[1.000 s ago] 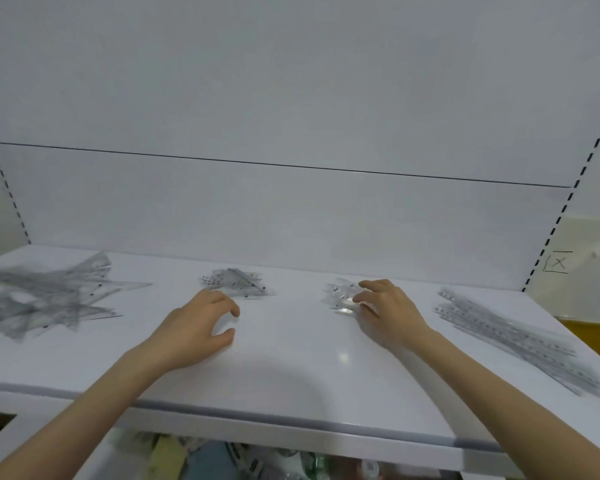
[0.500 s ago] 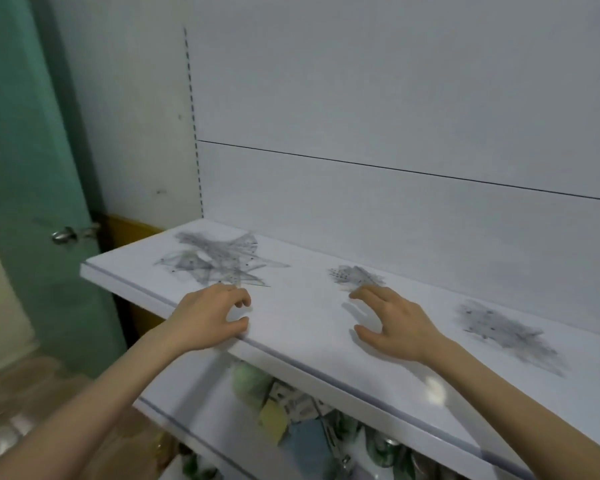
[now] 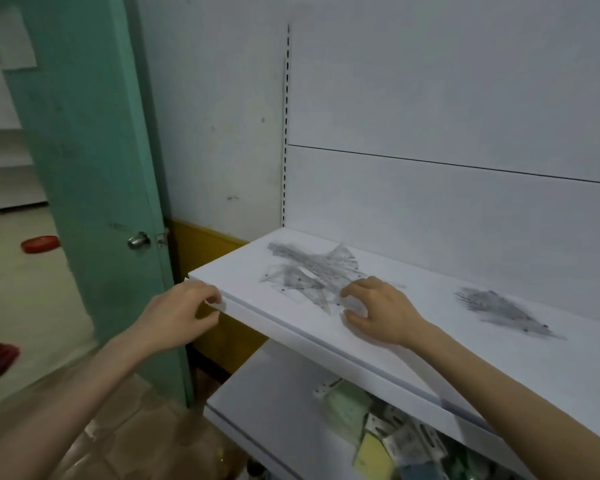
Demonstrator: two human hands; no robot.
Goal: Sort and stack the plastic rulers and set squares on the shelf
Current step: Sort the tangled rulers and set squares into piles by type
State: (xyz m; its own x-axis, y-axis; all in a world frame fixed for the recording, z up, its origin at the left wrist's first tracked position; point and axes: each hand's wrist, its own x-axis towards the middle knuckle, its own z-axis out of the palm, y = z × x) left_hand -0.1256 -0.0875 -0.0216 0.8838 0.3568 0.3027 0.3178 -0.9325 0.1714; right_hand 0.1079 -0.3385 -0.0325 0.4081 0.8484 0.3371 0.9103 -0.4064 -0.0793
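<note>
A: Where do I stand?
B: Your left hand (image 3: 181,313), loosely curled and empty, hangs at the shelf (image 3: 430,344) corner. Your right hand (image 3: 378,310) arches onto the tangled pile's (image 3: 309,268) near edge; pinching or not, I can't tell.
A: Risk?
B: Pieces overlap; drag one and you may sweep others off.

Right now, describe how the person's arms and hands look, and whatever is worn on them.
The left hand and right hand are bare: no gloves, rings, watch or bracelet. No sleeve shows on either arm up to the frame's edge.
</note>
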